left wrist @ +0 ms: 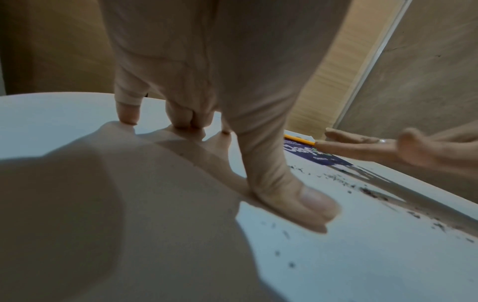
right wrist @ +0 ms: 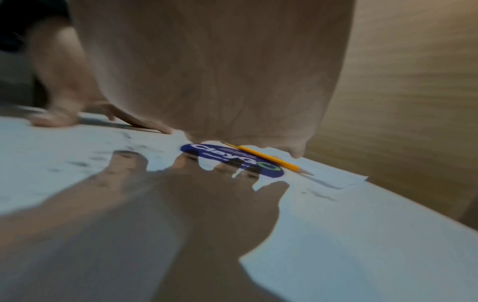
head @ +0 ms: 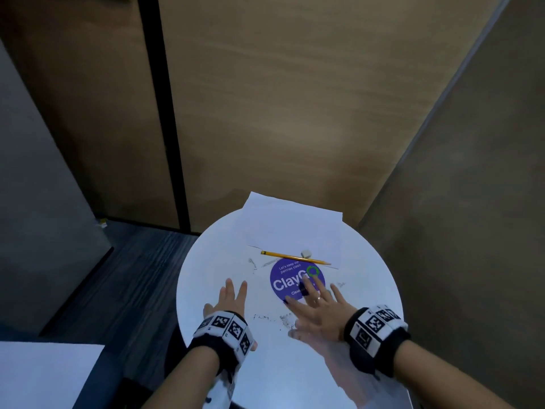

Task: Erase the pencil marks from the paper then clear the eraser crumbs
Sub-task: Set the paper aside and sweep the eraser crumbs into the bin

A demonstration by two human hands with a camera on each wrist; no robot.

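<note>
Table (head: 368, 290): round and white, glossy enough to mirror both hands.
Paper (head: 292, 225): a white sheet at the far side of the table, its far edge hanging over the rim.
Sticker (head: 283, 278): a round purple label at the table's middle, just nearer than the paper.
Left hand (head: 227, 302): flat on the table left of the sticker — fingers straight and spread, tips touching the surface, holding nothing.
Right hand (head: 318, 302): fingers straight and fanned out, reaching over the near part of the sticker; it holds nothing.
Pencil (head: 295, 257): yellow, lying across the paper's near edge, point to the right.
Eraser (head: 306, 254): small and white, on the paper, touching or just behind the pencil.
Crumbs (head: 284, 318): dark specks scattered on the table — between the two hands and left of the sticker.
</note>
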